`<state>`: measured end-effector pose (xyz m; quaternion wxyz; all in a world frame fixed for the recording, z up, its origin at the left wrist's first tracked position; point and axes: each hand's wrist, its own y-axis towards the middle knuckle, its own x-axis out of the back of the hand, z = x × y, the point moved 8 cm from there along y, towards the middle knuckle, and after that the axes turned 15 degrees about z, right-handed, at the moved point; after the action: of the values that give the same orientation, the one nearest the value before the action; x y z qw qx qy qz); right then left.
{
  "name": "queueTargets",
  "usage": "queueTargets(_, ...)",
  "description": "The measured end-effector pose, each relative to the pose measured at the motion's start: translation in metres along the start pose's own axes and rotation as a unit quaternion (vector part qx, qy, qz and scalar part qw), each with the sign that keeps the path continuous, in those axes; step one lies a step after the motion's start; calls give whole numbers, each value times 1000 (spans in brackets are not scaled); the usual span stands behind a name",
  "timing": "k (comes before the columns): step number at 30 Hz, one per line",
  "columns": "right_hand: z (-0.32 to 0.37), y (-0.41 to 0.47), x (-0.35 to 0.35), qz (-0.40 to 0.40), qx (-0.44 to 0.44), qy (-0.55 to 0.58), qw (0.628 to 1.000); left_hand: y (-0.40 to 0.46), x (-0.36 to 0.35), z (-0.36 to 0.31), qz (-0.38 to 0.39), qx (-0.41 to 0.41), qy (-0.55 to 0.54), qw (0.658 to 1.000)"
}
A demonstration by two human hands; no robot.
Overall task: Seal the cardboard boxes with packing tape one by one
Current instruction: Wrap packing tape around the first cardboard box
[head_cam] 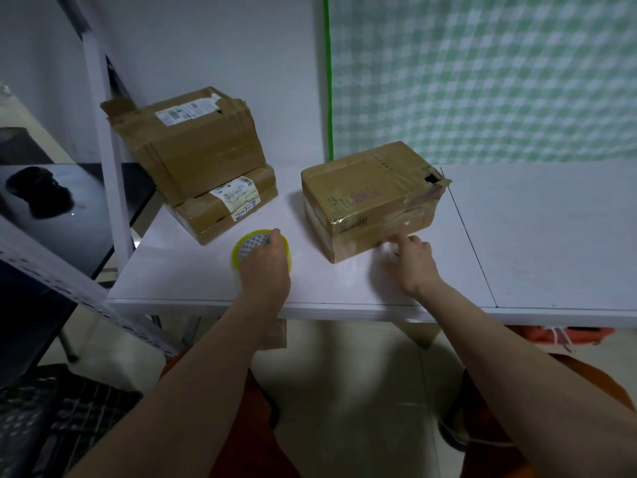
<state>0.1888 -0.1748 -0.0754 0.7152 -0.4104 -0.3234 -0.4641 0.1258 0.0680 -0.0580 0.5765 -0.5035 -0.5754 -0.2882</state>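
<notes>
A cardboard box [365,194] with worn tape lies on the white table [534,243], right of centre. My right hand [412,262] is at its near side, the index finger touching the lower front face while the other fingers curl around a small pale thing I cannot identify. A yellow roll of packing tape [246,244] lies flat on the table to the left; my left hand [265,267] grips it from above. Two more cardboard boxes are stacked at the back left, the upper box [193,146] tilted on the lower box [224,208].
A white shelf post [110,160] stands left of the stack. A dark table [51,201] lies further left. A green checked curtain [482,77] hangs behind the table. A black crate [51,415] sits on the floor at lower left.
</notes>
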Motion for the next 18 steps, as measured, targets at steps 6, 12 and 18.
queueTargets(6,-17,5,-4,-29,-9,-91,995,4,13,-18,-64,6,-54,996)
queueTargets(12,-68,11,20,-55,-36,-87,994,-21,42,-128,-188,-200,-64,959)
queueTargets(18,-124,9,53,-85,-97,-78,989,-13,23,-205,-143,-263,-12,954)
